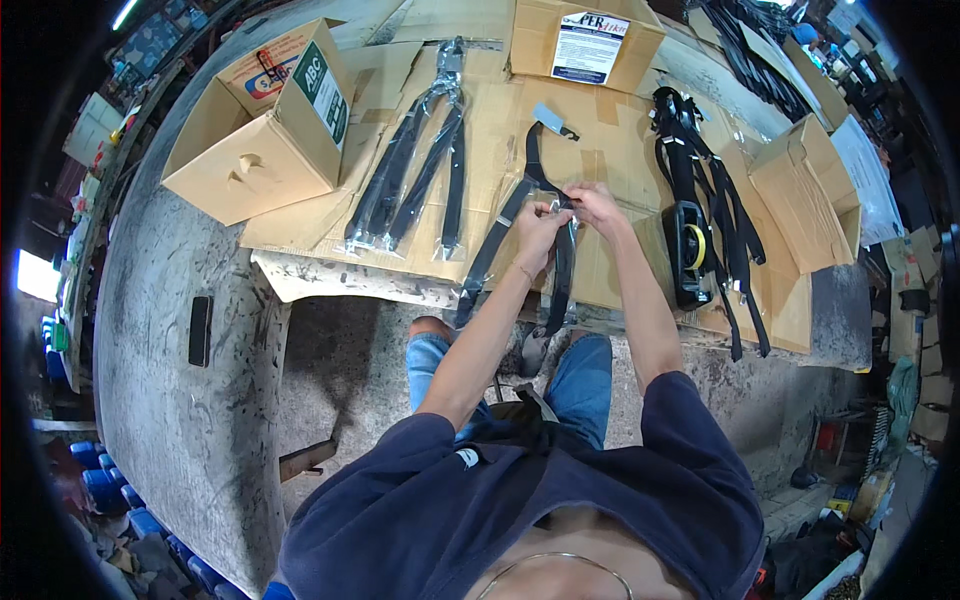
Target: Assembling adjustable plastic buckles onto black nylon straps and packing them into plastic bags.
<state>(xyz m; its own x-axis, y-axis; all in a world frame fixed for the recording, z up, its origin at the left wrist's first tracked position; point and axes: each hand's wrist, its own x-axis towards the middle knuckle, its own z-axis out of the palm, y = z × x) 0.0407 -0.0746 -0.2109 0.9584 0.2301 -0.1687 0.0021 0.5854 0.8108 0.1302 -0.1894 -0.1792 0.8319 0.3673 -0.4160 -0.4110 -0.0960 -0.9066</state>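
Observation:
My left hand (539, 232) and my right hand (597, 205) meet over a black strap in a clear plastic sleeve (500, 240) that lies on flattened cardboard (490, 130). Both hands pinch the sleeve's open top end, fingers closed on the plastic. The strap's lower ends hang over the front edge of the work surface toward my knees. A small grey clip (553, 119) sits on the strap's far end.
Several bagged black straps (415, 175) lie to the left. An open cardboard box (262, 125) stands at far left, a closed box with a label (583, 40) at the back, another open box (805, 195) at right. A tape dispenser (690, 250) and loose straps (720, 200) lie at right.

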